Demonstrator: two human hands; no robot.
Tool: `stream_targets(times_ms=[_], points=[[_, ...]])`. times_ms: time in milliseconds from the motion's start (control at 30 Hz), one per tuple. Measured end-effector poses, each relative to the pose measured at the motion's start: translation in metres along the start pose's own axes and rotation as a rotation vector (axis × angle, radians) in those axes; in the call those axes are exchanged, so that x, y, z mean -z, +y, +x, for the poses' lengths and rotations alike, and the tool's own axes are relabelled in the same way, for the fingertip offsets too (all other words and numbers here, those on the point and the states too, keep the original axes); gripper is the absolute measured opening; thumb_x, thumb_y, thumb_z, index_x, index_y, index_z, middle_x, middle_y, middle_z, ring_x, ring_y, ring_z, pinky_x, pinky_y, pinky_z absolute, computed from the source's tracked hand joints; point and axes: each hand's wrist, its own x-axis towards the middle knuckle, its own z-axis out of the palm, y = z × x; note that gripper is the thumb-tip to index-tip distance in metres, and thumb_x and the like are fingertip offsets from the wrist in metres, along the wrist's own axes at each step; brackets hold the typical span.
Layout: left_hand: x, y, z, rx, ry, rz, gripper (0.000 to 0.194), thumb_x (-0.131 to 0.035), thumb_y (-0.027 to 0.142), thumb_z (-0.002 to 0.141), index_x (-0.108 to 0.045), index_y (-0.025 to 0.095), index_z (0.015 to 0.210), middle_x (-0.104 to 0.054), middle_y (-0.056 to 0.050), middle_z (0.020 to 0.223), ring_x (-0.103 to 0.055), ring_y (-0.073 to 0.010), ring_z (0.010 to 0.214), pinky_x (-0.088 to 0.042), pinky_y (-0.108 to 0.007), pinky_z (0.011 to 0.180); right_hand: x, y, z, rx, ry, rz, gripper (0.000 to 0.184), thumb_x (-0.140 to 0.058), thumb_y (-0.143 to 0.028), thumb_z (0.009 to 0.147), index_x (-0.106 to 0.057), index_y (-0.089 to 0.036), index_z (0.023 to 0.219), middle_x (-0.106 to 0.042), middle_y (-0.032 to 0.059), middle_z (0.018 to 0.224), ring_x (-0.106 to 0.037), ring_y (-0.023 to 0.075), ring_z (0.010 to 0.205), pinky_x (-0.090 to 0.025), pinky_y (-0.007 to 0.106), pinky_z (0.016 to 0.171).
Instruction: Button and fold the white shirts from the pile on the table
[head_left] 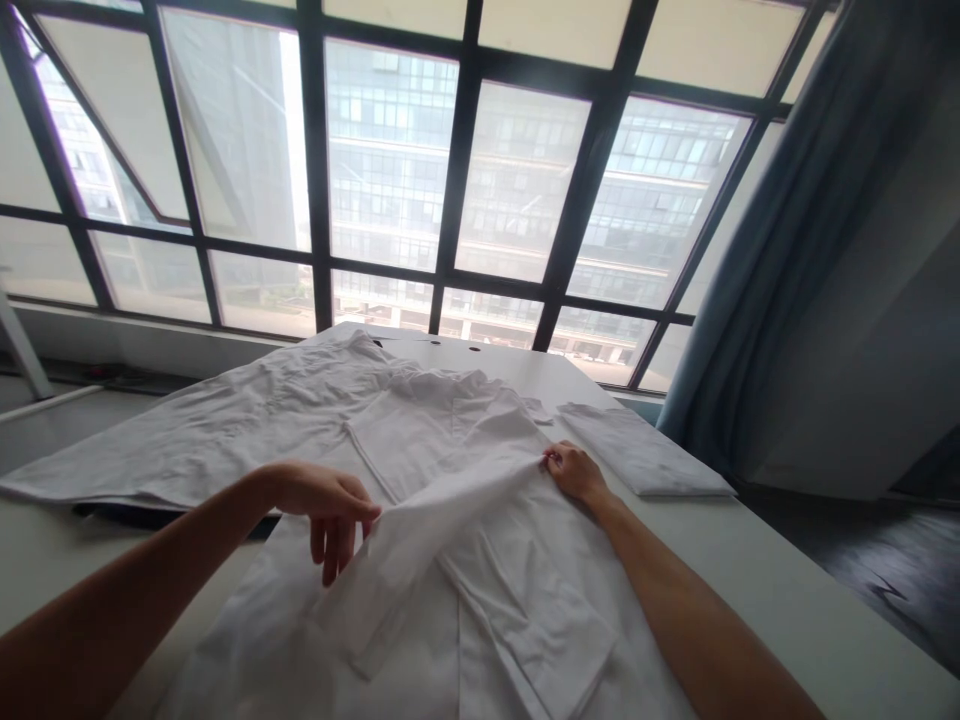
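Observation:
A white shirt lies spread on the white table in front of me. My left hand pinches a fold of its sleeve, lifted a little off the cloth, with the other fingers hanging down. My right hand pinches the far end of the same fold near the shirt's shoulder. The lifted fold stretches between both hands across the shirt's front.
More white garments lie spread at the left and back of the table. A folded white cloth sits at the right. Large windows stand behind, and a blue curtain hangs at the right. Dark floor lies beyond the table's right edge.

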Motion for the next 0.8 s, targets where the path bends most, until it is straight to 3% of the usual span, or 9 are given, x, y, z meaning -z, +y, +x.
stream_targets(times_ms=[100,167,267,400,500,600,700,800], points=[[-0.005,-0.002,0.007,-0.014,0.128,0.099,0.072,-0.065,0.082,0.06,-0.066,0.013,0.079,-0.068,-0.006,0.069,-0.064,-0.0212,0.064,-0.048,-0.028,0.054,-0.001,0.001,0.0,0.009,0.009,0.005,0.021,-0.051,-0.015,0.09,-0.071,-0.017,0.096,-0.067,0.008,0.109,-0.061,0.0186,0.097,-0.041,0.025,0.083],[-0.01,-0.002,0.012,-0.06,0.12,0.073,0.07,-0.072,0.078,0.056,-0.068,0.013,0.082,-0.068,-0.005,0.07,-0.063,-0.0202,0.065,-0.047,-0.027,0.055,-0.001,0.002,0.001,0.01,0.024,0.001,0.022,-0.049,-0.015,0.092,-0.07,-0.017,0.097,-0.067,0.0085,0.11,-0.061,0.0192,0.099,-0.041,0.025,0.085],[-0.012,-0.001,0.013,-0.122,0.082,-0.138,0.066,-0.083,0.063,0.053,-0.067,0.014,0.092,-0.07,-0.003,0.076,-0.064,-0.0194,0.069,-0.048,-0.027,0.061,-0.001,0.003,0.001,0.007,0.05,0.0,0.024,-0.045,-0.017,0.095,-0.068,-0.016,0.101,-0.067,0.01,0.11,-0.061,0.0205,0.102,-0.042,0.027,0.089],[-0.01,-0.003,0.014,-0.078,0.07,-0.2,0.074,-0.088,0.058,0.048,-0.061,0.016,0.103,-0.069,-0.002,0.086,-0.062,-0.0165,0.07,-0.046,-0.025,0.061,0.002,0.002,0.001,0.096,0.053,0.033,0.028,-0.05,-0.009,0.086,-0.066,-0.015,0.108,-0.066,0.0112,0.116,-0.059,0.0226,0.109,-0.042,0.032,0.098],[-0.01,-0.005,0.021,-0.002,0.242,-0.031,0.086,-0.076,0.077,0.05,-0.058,0.017,0.108,-0.063,0.0,0.084,-0.056,-0.0139,0.064,-0.04,-0.022,0.053,0.006,-0.007,-0.004,0.272,0.028,0.113,0.036,-0.056,-0.004,0.078,-0.067,-0.017,0.109,-0.065,0.0105,0.118,-0.057,0.0235,0.113,-0.042,0.035,0.102],[-0.014,-0.006,0.034,-0.043,0.442,0.069,0.09,-0.058,0.088,0.06,-0.058,0.014,0.111,-0.057,0.0,0.079,-0.049,-0.0124,0.062,-0.033,-0.021,0.049,0.016,-0.025,-0.015,0.427,-0.056,0.225,0.037,-0.068,-0.009,0.074,-0.069,-0.021,0.109,-0.064,0.0092,0.119,-0.059,0.0251,0.111,-0.044,0.04,0.103],[-0.019,-0.006,0.046,-0.2,0.512,0.02,0.089,-0.064,0.079,0.061,-0.056,0.014,0.121,-0.061,-0.001,0.083,-0.052,-0.0132,0.068,-0.036,-0.021,0.056,0.031,-0.051,-0.031,0.541,-0.15,0.307,0.046,-0.078,-0.017,0.069,-0.067,-0.021,0.113,-0.062,0.0102,0.123,-0.059,0.0271,0.111,-0.046,0.043,0.1],[-0.021,-0.006,0.053,-0.344,0.562,-0.026,0.079,-0.075,0.064,0.057,-0.063,0.011,0.114,-0.065,-0.005,0.092,-0.058,-0.0163,0.077,-0.043,-0.024,0.067,0.045,-0.077,-0.046,0.612,-0.18,0.271,0.049,-0.082,-0.016,0.065,-0.066,-0.021,0.111,-0.061,0.0103,0.12,-0.06,0.0268,0.107,-0.048,0.042,0.096]])
